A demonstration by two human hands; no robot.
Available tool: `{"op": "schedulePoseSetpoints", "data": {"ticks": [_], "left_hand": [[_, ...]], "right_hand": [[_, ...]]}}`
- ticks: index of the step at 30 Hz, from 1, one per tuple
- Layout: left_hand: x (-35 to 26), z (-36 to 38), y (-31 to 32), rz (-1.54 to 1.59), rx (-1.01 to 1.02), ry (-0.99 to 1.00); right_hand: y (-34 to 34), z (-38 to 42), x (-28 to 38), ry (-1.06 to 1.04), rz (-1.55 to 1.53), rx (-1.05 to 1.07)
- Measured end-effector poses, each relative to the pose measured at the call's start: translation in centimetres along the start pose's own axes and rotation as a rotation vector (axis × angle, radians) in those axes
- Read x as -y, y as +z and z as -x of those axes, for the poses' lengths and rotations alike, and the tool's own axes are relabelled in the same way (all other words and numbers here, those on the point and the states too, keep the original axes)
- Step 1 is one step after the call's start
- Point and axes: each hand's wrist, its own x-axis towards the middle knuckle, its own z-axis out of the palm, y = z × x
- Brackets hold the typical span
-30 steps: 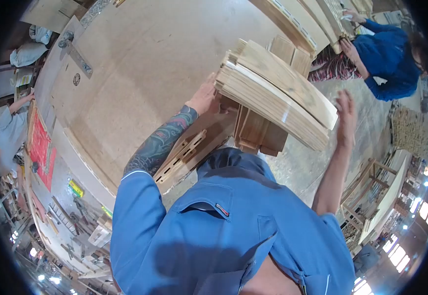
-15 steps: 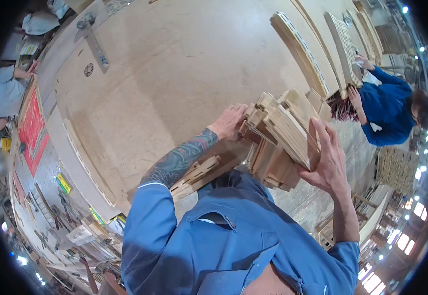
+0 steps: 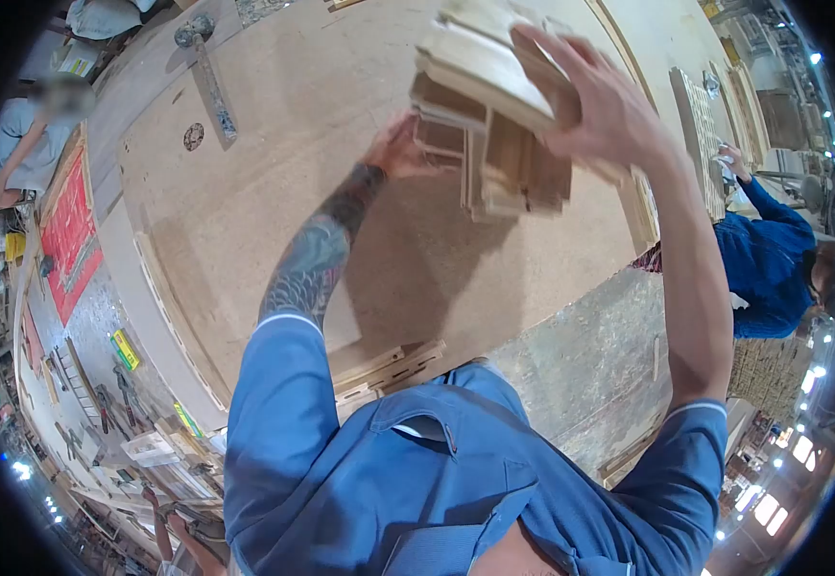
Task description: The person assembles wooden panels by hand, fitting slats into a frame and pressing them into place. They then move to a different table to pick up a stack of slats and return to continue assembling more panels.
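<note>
A stack of short light wooden pieces (image 3: 494, 106) is held above the big tan board (image 3: 274, 192), tilted and slightly blurred. My left hand (image 3: 406, 149), at the end of a tattooed forearm, has its fingers against the stack's left side. On the right side my right hand (image 3: 600, 101) grips the wood, its fingers over the top pieces. Below the stack its shadow falls on the board. Near my body, slotted wooden strips (image 3: 393, 370) lie at the board's edge.
A hammer (image 3: 211, 91) lies at the board's upper left. Beyond are a red panel (image 3: 70, 240) and tools on the floor side. A co-worker in blue (image 3: 768, 264) is at the right beside a slatted panel (image 3: 698, 134); another person (image 3: 29, 144) is at the far left.
Both hands have carried the stack up and away from my body, over the board. The camera view has shifted a little, and the co-worker at the right appears lower.
</note>
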Motion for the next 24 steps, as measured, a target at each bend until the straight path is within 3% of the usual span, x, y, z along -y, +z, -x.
{"op": "schedulePoseSetpoints", "data": {"ticks": [2, 4, 5, 7, 9, 11, 12, 14, 16, 17, 19, 24], "left_hand": [[-4.0, -1.0, -0.5, -0.097, -0.048, 0.008], [-6.8, -1.9, -1.4, -2.007, -0.129, -0.19], [-7.2, -2.2, -1.8, -2.005, -0.134, -0.193], [-6.9, -2.7, -3.3, -1.953, -0.243, 0.022], [-6.6, -2.5, -3.3, -1.941, -0.262, 0.013], [-7.0, -2.4, -2.5, -1.942, -0.284, 0.017], [-7.1, -1.7, -1.3, -1.909, -0.363, -0.02], [-7.7, 0.7, 1.9, -1.886, -0.46, -0.045], [-8.7, 4.3, 6.5, -1.72, -0.749, 0.134], [-8.5, 5.4, 7.1, -1.744, -0.762, 0.147], [-7.4, 7.8, 8.0, -1.527, -1.098, 0.418], [-8.3, 11.7, 17.3, -1.258, -1.24, 0.555]], "right_hand": [[0.2, -3.8, -0.6, -0.029, -0.003, 0.017], [-2.3, -5.4, 1.1, -0.111, -0.07, 0.02], [-3.2, -5.9, 1.5, -0.191, -0.132, 0.017], [-2.0, -7.8, -0.5, -0.122, -0.067, 0.118], [-1.7, -7.6, -0.7, -0.218, -0.046, 0.019], [-2.0, -7.6, -0.5, -0.177, -0.03, 0.067], [-2.4, -7.6, -0.3, -0.134, -0.013, 0.124], [0.1, -7.9, -1.3, -0.1, 0.04, 0.022], [1.2, -8.1, -1.5, -0.047, 0.069, -0.048], [0.9, -8.2, -1.5, -0.057, 0.064, -0.076], [0.7, -8.1, -1.2, -0.062, -0.002, -0.052], [-0.8, -8.0, -0.6, -0.092, -0.024, -0.026]]}}
